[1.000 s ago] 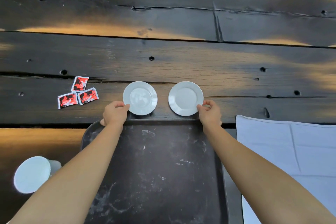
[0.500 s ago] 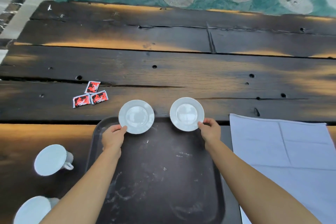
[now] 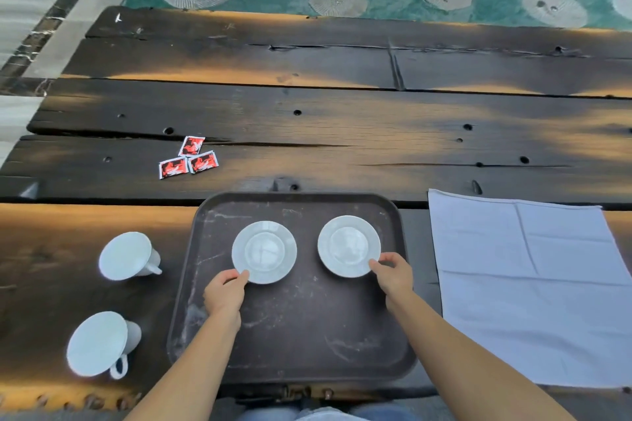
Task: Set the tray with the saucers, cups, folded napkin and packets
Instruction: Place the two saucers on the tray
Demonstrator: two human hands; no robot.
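Observation:
Two white saucers lie side by side on the far half of the dark tray point(image 3: 301, 335). My left hand point(image 3: 224, 294) pinches the near edge of the left saucer point(image 3: 264, 251). My right hand point(image 3: 393, 275) pinches the near right edge of the right saucer point(image 3: 349, 245). Two white cups sit on the table left of the tray, one farther point(image 3: 127, 256) and one nearer point(image 3: 99, 343). Three red packets point(image 3: 188, 159) lie beyond the tray's left corner. A pale napkin point(image 3: 533, 284) is spread flat to the right of the tray.
The dark plank table point(image 3: 342, 133) stretches away beyond the tray. Its left end and far edge drop to a tiled floor and a green patterned strip point(image 3: 376, 0). The table's near edge runs just below the tray.
Both hands have drawn the saucers toward me, from the table beyond the tray's far rim onto the tray. The view has pulled back, so both cups show.

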